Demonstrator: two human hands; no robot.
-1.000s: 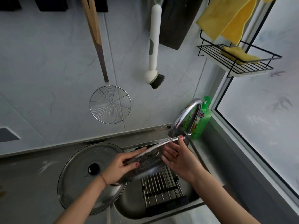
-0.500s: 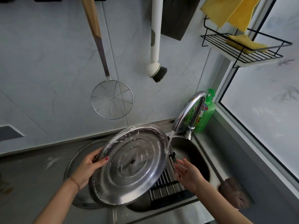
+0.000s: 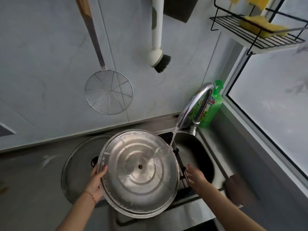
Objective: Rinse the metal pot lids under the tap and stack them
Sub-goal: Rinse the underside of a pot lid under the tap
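Note:
A large round metal pot lid (image 3: 138, 174) faces me underside up, tilted over the sink's left edge, with soap streaks along its rim. My left hand (image 3: 96, 182) grips its left rim. Water from the curved tap (image 3: 195, 104) runs onto the lid's upper right edge. My right hand (image 3: 195, 177) hovers just right of the lid, fingers apart, holding nothing. A second, bigger lid (image 3: 78, 165) with a dark knob lies flat on the counter to the left, partly hidden behind the held lid.
The sink (image 3: 206, 157) holds a dark slatted rack (image 3: 180, 165). A green detergent bottle (image 3: 211, 107) stands behind the tap. A brown cloth (image 3: 238, 189) lies on the sink's right rim. A wire skimmer (image 3: 109, 92), a brush (image 3: 158, 52) and a wire shelf with a sponge (image 3: 263, 29) hang above.
The lid went from edge-on in both hands to underside facing me in the left hand alone. It has moved right so the stream now lands on it. My right hand let go.

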